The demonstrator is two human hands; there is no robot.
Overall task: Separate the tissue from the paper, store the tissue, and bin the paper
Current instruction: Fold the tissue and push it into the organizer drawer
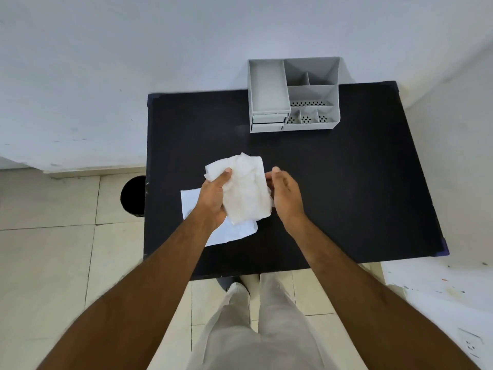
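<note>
A crumpled white tissue [245,190] is held up above the black table [346,196]. My left hand [213,198] grips its left side, thumb on top. My right hand [286,196] touches its right edge with the fingertips, which are partly hidden behind the tissue. A flat white sheet of paper [194,206] lies on the table under my left hand and the tissue; only its left part and lower right corner show.
A grey desk organiser [269,86] with several compartments and small drawers stands at the table's far edge. A black round bin [133,196] sits on the tiled floor just left of the table. White walls lie behind and to the right.
</note>
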